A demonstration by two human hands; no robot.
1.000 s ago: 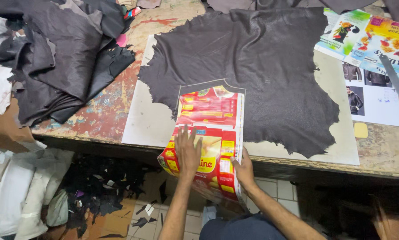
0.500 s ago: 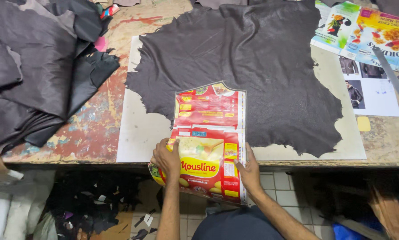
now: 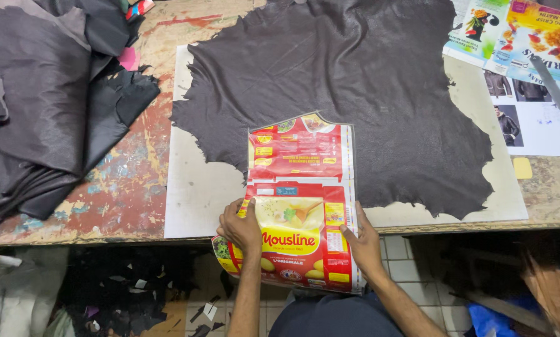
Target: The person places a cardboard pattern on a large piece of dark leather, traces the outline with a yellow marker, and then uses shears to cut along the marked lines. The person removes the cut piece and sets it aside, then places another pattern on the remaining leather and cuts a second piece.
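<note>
Red-and-yellow flattened carton [image 3: 299, 200]: one, half on the table [image 3: 124, 187], half hanging over the edge, lying on the one dark hide [image 3: 355, 81]. My left hand [image 3: 241, 226] and right hand [image 3: 362, 240] each grasp a side. Hide top cut off; left leather pile [image 3: 43, 100] uncountable.

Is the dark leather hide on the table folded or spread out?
Spread out: the dark leather hide lies flat on the table, irregular edges showing.
</note>
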